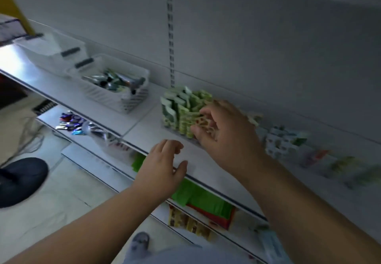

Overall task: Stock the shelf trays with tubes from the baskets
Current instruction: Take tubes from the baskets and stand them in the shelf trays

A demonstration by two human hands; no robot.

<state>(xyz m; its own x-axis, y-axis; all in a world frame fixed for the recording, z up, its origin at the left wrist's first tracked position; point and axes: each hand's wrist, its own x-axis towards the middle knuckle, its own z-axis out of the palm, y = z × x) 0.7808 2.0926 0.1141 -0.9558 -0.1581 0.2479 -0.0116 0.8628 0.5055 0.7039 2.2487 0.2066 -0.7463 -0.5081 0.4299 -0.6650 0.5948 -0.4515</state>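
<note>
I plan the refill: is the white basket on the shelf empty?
No. Several tubes lie in the white basket.

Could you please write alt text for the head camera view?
A person's right hand grips a yellow-patterned tube at a tray of upright green tubes on a white shelf; the left hand hovers open, a white basket of tubes further left.
</note>
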